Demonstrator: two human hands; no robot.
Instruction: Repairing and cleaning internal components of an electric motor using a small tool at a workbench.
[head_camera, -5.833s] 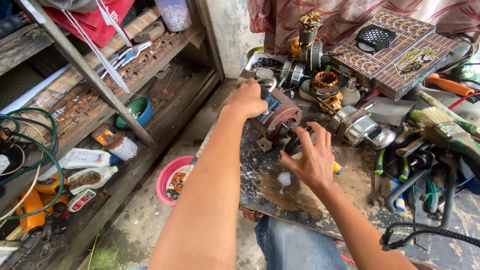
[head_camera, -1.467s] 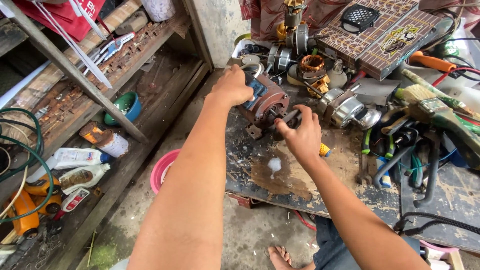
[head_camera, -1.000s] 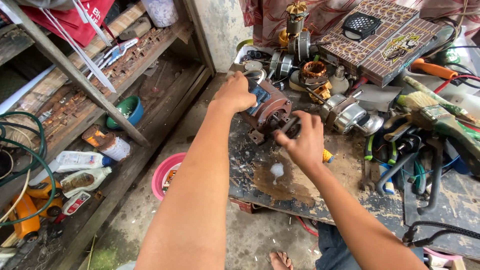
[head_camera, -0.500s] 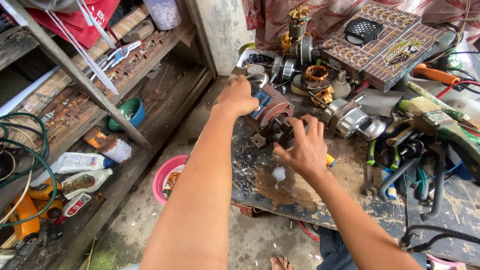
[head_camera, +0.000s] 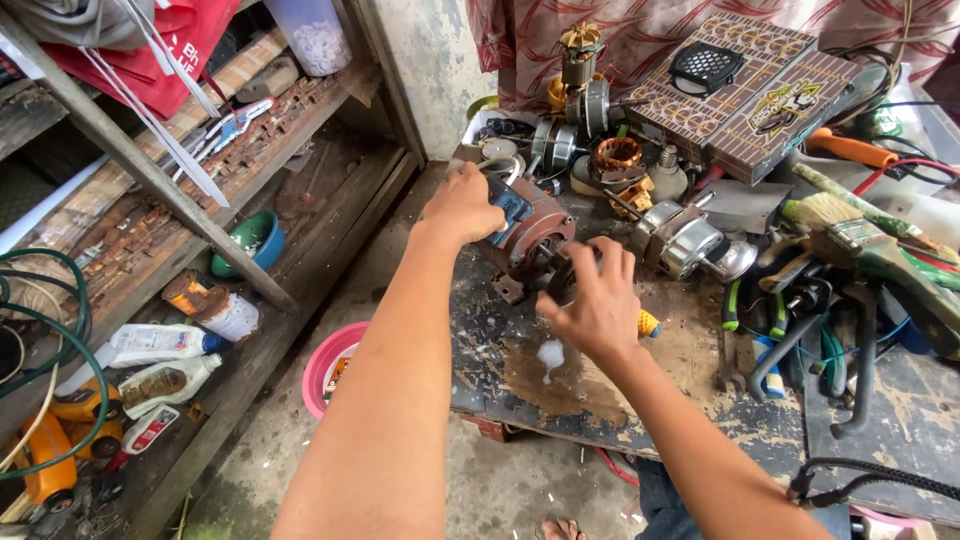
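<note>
A rusty brown electric motor (head_camera: 530, 240) with a blue part on top lies on the dirty dark workbench (head_camera: 690, 400). My left hand (head_camera: 462, 205) grips the motor's far left end. My right hand (head_camera: 598, 305) covers the motor's near end, fingers curled around a dark round part there. What the right fingers hold is partly hidden. A small yellow-and-blue piece (head_camera: 650, 324) lies just right of my right hand.
Motor parts, a copper-wound stator (head_camera: 618, 153) and a silver motor (head_camera: 690, 240) crowd the bench behind. A patterned box (head_camera: 760, 95), paintbrush (head_camera: 850, 230), pliers and cables lie right. A pink bowl (head_camera: 330, 365) sits on the floor; wooden shelves (head_camera: 150, 240) with bottles stand left.
My hands stay on the motor. The right hand has shifted a little on the motor's near end, its fingers spreading and curling again. The view has drifted slightly.
</note>
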